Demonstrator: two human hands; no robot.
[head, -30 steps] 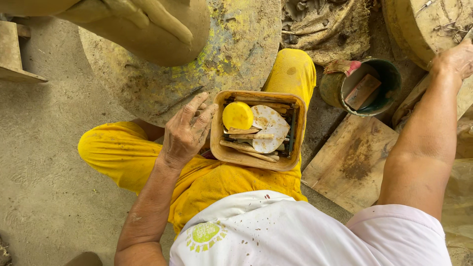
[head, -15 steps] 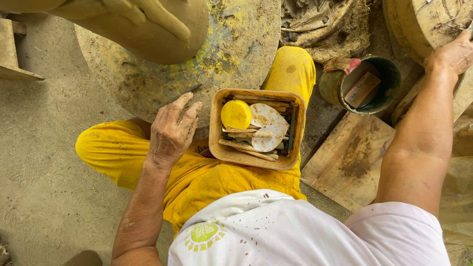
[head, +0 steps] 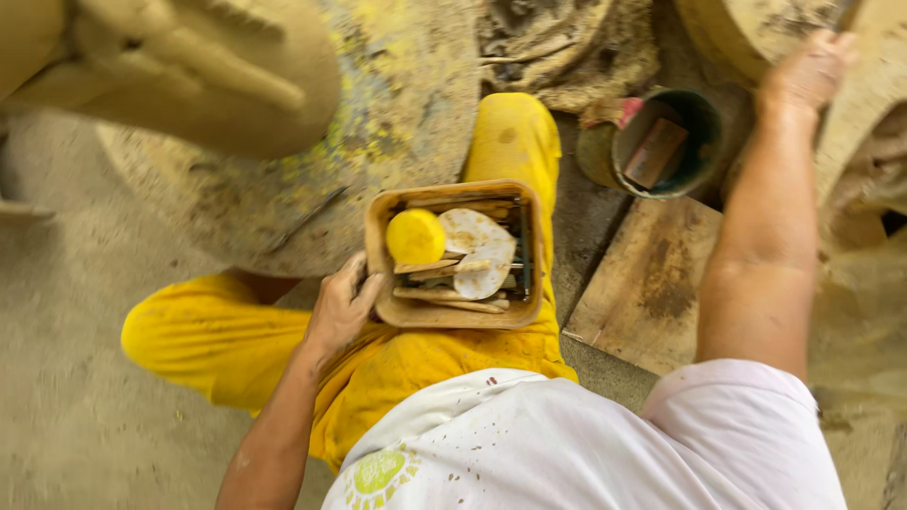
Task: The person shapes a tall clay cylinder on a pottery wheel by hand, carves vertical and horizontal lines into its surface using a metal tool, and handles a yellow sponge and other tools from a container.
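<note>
Left hand (head: 342,307) fingers curl on left rim of tool tray (head: 452,316) resting on lap; right hand (head: 805,71) flat on clay form (head: 756,28), fingertips blurred, grip unclear; tray contents partly hidden

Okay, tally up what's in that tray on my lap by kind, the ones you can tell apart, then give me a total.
In the tray, gripped at its edge by the left hand:
Yellow sponge: 1
Pale flat rounded scrapers: 2
Wooden sticks: at least 3; they overlap, so the exact count is unclear
Total: at least 6
</note>
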